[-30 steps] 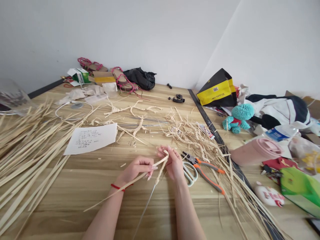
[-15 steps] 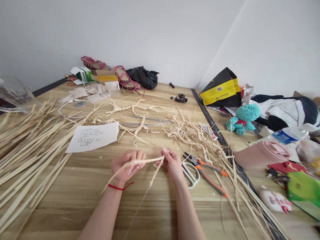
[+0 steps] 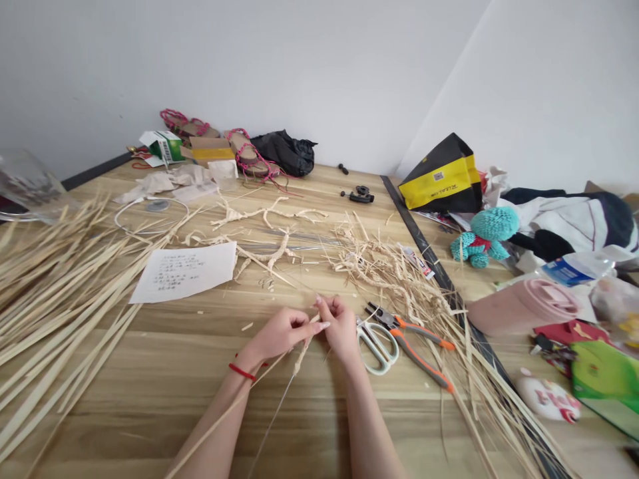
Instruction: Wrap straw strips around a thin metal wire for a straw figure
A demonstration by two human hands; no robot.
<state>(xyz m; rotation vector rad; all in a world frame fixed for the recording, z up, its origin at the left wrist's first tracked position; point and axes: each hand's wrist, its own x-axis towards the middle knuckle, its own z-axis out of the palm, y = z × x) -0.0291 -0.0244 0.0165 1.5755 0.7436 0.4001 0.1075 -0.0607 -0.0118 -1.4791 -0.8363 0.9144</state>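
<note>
Both hands meet over the wooden table [image 3: 150,372] near its front. My left hand [image 3: 282,332], with a red string at the wrist, pinches a long pale straw strip [image 3: 219,416] that trails back toward me on the left. My right hand [image 3: 339,326] is closed on a thin metal wire [image 3: 277,412] whose upper part is wrapped in straw. The strip runs across to the wrapped end of the wire between the two hands. White-handled scissors [image 3: 374,342] and orange-handled pliers [image 3: 417,346] lie just right of my right hand.
A big fan of straw strips [image 3: 54,299] covers the left. A written paper sheet [image 3: 184,271], wrapped straw branch shapes [image 3: 264,233] and a heap of straw scraps [image 3: 394,273] lie beyond. Right: a yellow-black bag [image 3: 442,176], a teal knitted toy [image 3: 482,236], a pink roll [image 3: 522,303], clutter.
My left hand has swung from left of the wire in to the right hand, carrying the strip round the wire; the strip's free tail now points down toward me.
</note>
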